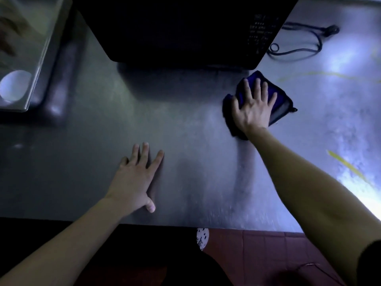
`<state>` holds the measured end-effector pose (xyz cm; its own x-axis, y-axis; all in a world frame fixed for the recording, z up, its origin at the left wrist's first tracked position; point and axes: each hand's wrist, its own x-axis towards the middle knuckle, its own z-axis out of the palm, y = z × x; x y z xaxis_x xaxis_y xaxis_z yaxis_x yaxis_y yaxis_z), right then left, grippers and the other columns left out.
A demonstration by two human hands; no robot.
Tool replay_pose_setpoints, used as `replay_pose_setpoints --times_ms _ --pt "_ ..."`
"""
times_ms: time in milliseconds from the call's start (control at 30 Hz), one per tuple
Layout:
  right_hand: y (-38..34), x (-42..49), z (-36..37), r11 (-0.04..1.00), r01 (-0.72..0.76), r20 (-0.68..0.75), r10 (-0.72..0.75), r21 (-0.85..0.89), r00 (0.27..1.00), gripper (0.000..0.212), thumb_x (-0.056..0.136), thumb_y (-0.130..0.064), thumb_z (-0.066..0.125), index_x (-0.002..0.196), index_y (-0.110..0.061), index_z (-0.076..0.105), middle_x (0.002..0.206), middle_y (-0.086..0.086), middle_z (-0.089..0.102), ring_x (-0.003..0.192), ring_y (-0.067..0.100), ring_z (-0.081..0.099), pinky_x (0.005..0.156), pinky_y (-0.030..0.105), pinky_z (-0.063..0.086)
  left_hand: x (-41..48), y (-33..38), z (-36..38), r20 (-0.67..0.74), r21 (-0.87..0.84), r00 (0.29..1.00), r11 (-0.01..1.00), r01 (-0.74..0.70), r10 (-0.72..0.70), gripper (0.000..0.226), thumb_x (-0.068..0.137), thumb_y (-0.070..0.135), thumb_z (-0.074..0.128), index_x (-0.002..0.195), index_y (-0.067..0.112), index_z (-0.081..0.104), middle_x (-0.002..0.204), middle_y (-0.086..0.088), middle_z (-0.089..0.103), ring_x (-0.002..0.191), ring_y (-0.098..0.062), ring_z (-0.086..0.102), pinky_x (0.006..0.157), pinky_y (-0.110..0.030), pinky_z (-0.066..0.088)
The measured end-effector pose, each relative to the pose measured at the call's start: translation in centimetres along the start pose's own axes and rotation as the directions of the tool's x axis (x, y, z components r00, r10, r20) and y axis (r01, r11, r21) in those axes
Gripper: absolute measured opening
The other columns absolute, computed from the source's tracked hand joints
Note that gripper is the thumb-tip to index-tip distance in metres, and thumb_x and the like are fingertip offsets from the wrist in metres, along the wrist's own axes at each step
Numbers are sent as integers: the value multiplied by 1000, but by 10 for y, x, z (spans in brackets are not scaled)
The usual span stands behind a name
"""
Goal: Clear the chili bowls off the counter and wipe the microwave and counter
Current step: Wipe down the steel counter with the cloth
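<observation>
The steel bench point(185, 124) fills the view, dim on its left half and glaring towards its right edge. A black microwave point(175, 27) stands at the middle of the far edge. A metal sink point(31, 58) is let in at the far left corner, and the pale round shape point(14, 85) in it may be a bowl, though the blur leaves that unsure. No bowls show on the bench top itself. The cloth point(282, 100), dark blue and folded, lies just in front of the microwave's right corner. It looks soft, light and limp, so it would likely bunch if pushed by one edge. Weight from a flat palm over its middle should make it slide cleanly on the smooth steel. The right hand point(251, 106) does just that: fingers straight and spread, palm pressing down on the cloth, gripping nothing. The left hand point(136, 176) lies flat and spread on bare steel near the front edge, holding nothing, probably as a brace. A black cord point(299, 38) loops by the far right corner. Thin yellow streaks point(348, 166) near the right edge look unwiped.
</observation>
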<state>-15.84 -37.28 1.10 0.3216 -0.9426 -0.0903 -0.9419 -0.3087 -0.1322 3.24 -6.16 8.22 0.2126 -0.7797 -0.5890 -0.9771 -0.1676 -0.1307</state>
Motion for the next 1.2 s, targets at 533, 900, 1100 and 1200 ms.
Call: replay_pose_setpoints --times_ms 533,900,1100,1200 --pt "21 -33 9 978 193 -65 -188 78 980 70 104 -65 32 168 -37 31 177 3 24 165 27 16 133 57 7 -5 5 -9 36 11 999 1000 3 -3 172 48 85 87 166 31 -25 177 -19 -22 166 -40 -8 120 -50 41" --pt "-110 -137 30 963 242 -17 -242 116 970 72 102 -61 33 168 -32 33 178 7 22 166 31 13 130 64 3 -4 5 -8 6 27 1000 1000 4 -4 176 41 87 89 168 29 -17 178 -21 -13 166 -43 1 119 -55 41" --pt "23 -213 33 996 -1 -113 11 88 994 66 104 -59 38 167 -39 32 177 2 26 165 25 18 132 59 9 -4 3 -5 4 -21 1000 1000 3 -2 180 36 84 93 169 27 -14 178 -24 -11 165 -47 2 119 -60 38" --pt "83 -254 29 941 -321 -134 333 105 933 68 103 -61 34 167 -39 30 177 2 25 165 26 17 131 62 10 -9 -16 7 -52 -84 997 994 -63 59 173 40 89 88 170 31 -10 180 -14 -9 167 -38 2 125 -59 30"
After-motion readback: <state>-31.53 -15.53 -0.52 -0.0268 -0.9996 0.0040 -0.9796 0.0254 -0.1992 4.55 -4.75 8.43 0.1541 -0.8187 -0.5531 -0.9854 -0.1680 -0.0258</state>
